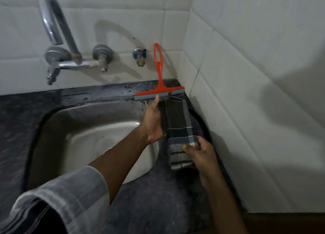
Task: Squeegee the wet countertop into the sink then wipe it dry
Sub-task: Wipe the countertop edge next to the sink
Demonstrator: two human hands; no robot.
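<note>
A dark checked cloth (178,128) is stretched lengthwise over the narrow strip of dark stone countertop (153,203) between the steel sink (84,128) and the right wall. My left hand (153,121) holds the cloth's left edge near its far end, fingertips almost at the squeegee blade. My right hand (198,154) grips the near, paler folded end. The red squeegee (159,72) stands upright in the back right corner, its handle leaning on the tiled wall, its grey blade resting on the counter.
A chrome wall tap (58,40) with a curved spout hangs over the sink's back left. A small blue valve (139,55) sticks out of the wall beside the squeegee handle. White tiled walls (246,93) close in the counter at the back and right.
</note>
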